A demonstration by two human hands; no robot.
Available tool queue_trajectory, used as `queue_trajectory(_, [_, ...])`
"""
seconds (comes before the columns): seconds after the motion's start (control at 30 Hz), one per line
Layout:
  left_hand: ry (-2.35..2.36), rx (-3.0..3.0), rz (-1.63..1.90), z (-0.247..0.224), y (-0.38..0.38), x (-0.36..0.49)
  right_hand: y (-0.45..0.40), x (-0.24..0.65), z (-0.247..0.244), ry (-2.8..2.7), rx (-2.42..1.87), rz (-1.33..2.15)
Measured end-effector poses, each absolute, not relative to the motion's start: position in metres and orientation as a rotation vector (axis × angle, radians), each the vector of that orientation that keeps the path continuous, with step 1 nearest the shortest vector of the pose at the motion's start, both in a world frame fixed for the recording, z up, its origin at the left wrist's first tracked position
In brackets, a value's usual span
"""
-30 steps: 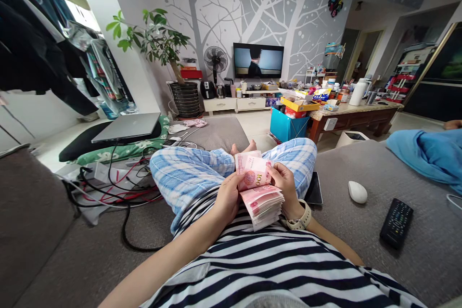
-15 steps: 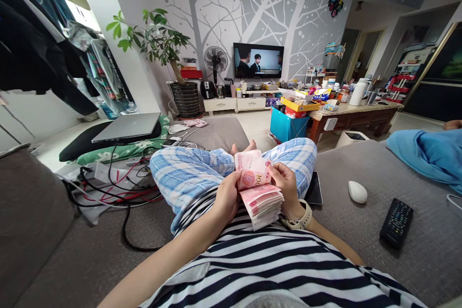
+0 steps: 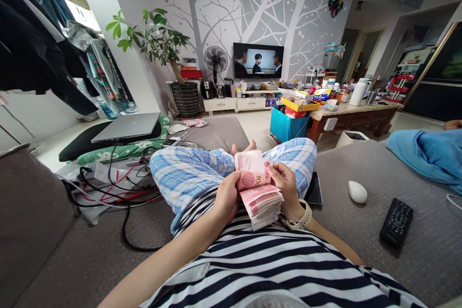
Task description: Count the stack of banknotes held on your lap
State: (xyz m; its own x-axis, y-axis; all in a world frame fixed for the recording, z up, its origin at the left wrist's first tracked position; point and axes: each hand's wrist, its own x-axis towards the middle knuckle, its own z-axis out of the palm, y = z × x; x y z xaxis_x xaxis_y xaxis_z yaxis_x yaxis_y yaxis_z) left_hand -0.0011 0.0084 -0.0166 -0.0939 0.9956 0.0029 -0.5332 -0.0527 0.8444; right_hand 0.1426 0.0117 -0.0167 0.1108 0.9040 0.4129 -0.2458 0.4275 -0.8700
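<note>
A thick folded stack of pink 100 banknotes (image 3: 265, 207) sits above my lap, its loose ends fanned toward my striped shirt. My left hand (image 3: 228, 196) is closed on the stack from the left, with the thumb lying along its edge. On the other side, my right hand (image 3: 285, 185) pinches the right edge of the upright banknote (image 3: 251, 178) at the front, thumb and forefinger together. A pale watch (image 3: 302, 216) is on the right wrist. The fingers behind the notes are hidden.
A phone (image 3: 314, 190) lies by my right knee, with a white mouse (image 3: 357, 192) and black remote control (image 3: 396, 223) farther right on the sofa. Tangled cables (image 3: 108, 187) and a closed laptop (image 3: 127, 126) are at left. A cluttered table (image 3: 361, 111) stands ahead.
Both hands keep nearly the same place on the banknotes; the front note has shifted only very slightly. The television picture has changed.
</note>
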Motion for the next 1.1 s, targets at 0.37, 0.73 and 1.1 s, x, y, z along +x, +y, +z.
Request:
queue_trajectory(0.37, [0.859,0.778,1.503,-0.0133,0.0054,0.0001,0.0129,0.1427,-0.0202,-1.171,-0.684,0.961])
queue_trajectory(0.73, [0.867,0.782,1.509,-0.0106,0.0023,0.0013,0.0127,0.1426,-0.0203,-1.178,-0.717,0.971])
queue_trajectory(1.1, [0.814,0.739,1.498,-0.019,0.0075,-0.001,0.0115,0.1413,-0.0183,-1.161,-0.646,0.988])
